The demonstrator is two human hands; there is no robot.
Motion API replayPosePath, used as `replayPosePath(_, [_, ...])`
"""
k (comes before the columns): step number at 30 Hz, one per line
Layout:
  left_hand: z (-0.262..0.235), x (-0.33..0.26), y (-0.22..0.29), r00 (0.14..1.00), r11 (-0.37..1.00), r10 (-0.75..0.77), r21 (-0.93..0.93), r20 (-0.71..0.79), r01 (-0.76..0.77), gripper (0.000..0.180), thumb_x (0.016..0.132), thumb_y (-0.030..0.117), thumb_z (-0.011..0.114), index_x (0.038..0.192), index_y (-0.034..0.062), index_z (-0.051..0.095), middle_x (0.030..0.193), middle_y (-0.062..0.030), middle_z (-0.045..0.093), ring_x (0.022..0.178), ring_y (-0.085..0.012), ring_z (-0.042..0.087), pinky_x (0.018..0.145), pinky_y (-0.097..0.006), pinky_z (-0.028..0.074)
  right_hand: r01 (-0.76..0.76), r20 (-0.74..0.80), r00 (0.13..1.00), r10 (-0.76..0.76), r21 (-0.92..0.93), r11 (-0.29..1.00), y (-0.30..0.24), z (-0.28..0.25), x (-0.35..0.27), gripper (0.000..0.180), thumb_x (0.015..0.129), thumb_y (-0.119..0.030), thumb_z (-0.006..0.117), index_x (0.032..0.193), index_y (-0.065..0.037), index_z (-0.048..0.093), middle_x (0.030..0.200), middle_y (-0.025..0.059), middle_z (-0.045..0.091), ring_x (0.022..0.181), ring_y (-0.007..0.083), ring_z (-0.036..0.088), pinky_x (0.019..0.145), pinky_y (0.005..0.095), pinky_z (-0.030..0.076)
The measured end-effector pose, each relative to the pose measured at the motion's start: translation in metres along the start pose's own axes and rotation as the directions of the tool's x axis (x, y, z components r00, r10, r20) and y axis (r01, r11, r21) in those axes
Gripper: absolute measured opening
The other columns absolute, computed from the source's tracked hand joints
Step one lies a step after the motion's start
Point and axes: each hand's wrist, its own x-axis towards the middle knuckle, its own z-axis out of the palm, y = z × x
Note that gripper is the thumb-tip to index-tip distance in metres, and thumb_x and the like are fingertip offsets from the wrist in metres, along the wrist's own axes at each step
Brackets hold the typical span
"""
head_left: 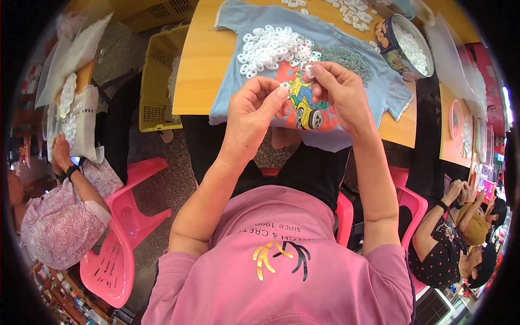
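Note:
Both my hands are raised over a light blue T-shirt (225, 89) spread on the wooden table. Between thumb and forefinger, my left hand (253, 111) pinches a small white plastic piece (284, 85). My right hand (344, 92), just to its right, pinches another white plastic piece (309, 70); the two pieces are a little apart. Beyond my left hand lies a heap of white oval plastic pieces (273, 47) with holes in them. A heap of tiny greyish metal parts (346, 60) sits behind my right hand, their exact shape too small to tell.
A round tin (403, 46) of white pieces stands at the table's far right. More white pieces (352, 13) are scattered on the wooden table (203, 46). A yellow crate (154, 81) is on the floor at left. Co-workers sit on both sides, near pink chairs (122, 244).

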Motion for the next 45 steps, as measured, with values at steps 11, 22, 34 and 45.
replayPosePath(11, [0.014, 0.000, -0.001, 0.999, 0.999, 0.016, 0.030, 0.028, -0.017, 0.016, 0.091, 0.014, 0.063, 0.094, -0.0005, 0.058, 0.080, -0.0016, 0.061, 0.070, -0.0052, 0.056, 0.062, -0.021, 0.046, 0.085, 0.042, 0.995, -0.086, 0.008, 0.996, -0.016, 0.009, -0.037, 0.028, 0.094, -0.014, 0.061, 0.116, 0.003, 0.062, 0.075, 0.0025, 0.060, 0.063, 0.0086, 0.057, 0.061, 0.0221, 0.051])
replayPosePath(22, [0.015, -0.002, -0.001, 1.000, 0.998, 0.020, 0.061, 0.017, -0.021, 0.015, 0.091, 0.013, 0.064, 0.094, -0.0009, 0.059, 0.082, -0.0014, 0.061, 0.071, -0.0049, 0.056, 0.064, -0.020, 0.047, 0.136, 0.059, 0.989, -0.132, -0.062, 0.989, -0.015, 0.011, -0.043, 0.027, 0.094, -0.016, 0.060, 0.114, 0.001, 0.064, 0.074, 0.0014, 0.060, 0.065, 0.0065, 0.055, 0.061, 0.0198, 0.047])
replayPosePath(34, [0.021, -0.009, 0.003, 0.994, 0.986, 0.105, 0.133, -0.019, -0.101, 0.014, 0.092, 0.011, 0.062, 0.095, -0.0018, 0.058, 0.082, -0.0011, 0.061, 0.072, -0.0040, 0.056, 0.063, -0.020, 0.046, 0.203, -0.028, 0.977, -0.214, -0.211, 0.956, -0.010, 0.024, -0.049, 0.024, 0.093, -0.010, 0.061, 0.113, 0.003, 0.064, 0.088, 0.0035, 0.063, 0.067, 0.0063, 0.056, 0.060, 0.0206, 0.049])
replayPosePath(45, [0.020, -0.012, 0.003, 0.999, 0.998, 0.052, 0.040, -0.010, -0.052, 0.017, 0.090, 0.014, 0.067, 0.092, -0.0013, 0.060, 0.082, -0.0051, 0.065, 0.067, -0.0082, 0.062, 0.063, -0.021, 0.051, 0.266, -0.061, 0.956, -0.286, -0.225, 0.937, -0.008, 0.033, -0.055, 0.022, 0.091, -0.008, 0.064, 0.111, 0.002, 0.066, 0.088, 0.0025, 0.065, 0.067, 0.0045, 0.054, 0.060, 0.0182, 0.045])
